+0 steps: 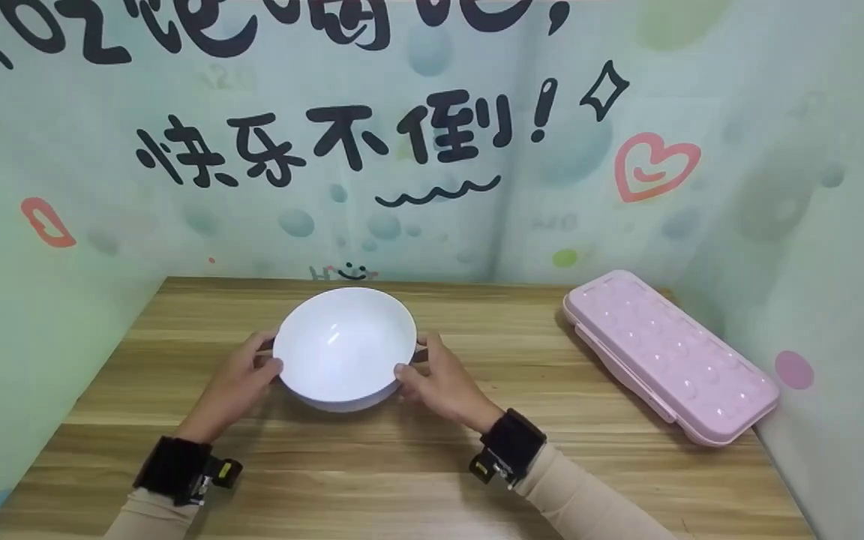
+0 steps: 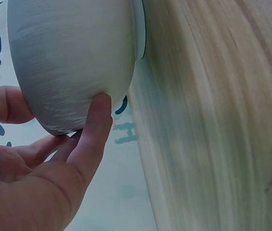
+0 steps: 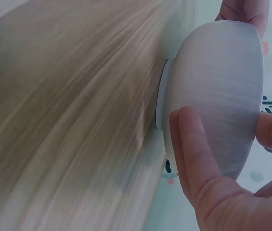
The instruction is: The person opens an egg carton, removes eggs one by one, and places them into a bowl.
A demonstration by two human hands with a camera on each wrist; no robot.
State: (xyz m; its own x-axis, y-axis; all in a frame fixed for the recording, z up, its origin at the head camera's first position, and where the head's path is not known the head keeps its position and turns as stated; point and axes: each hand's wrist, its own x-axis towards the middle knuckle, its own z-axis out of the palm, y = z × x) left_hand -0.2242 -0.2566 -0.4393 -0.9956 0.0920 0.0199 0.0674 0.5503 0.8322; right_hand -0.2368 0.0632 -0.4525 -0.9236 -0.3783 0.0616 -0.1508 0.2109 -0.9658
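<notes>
A white, round bowl (image 1: 346,345) is between my two hands near the back of the wooden table, its inside facing up toward me and nothing seen in it. My left hand (image 1: 231,386) grips its left side, thumb near the rim; in the left wrist view the fingers (image 2: 97,120) spread over the outer wall. On the opposite side my right hand (image 1: 447,382) holds the bowl the same way. The right wrist view shows two fingers (image 3: 193,139) low on the bowl's wall (image 3: 217,82), by its foot. Whether the foot touches the table I cannot tell.
A pink lidded case (image 1: 672,356) with rounded bumps lies slantwise at the table's right edge. Behind the wooden table (image 1: 372,480) hangs a pale printed backdrop (image 1: 252,240) with dark lettering, and similar walls close off both sides.
</notes>
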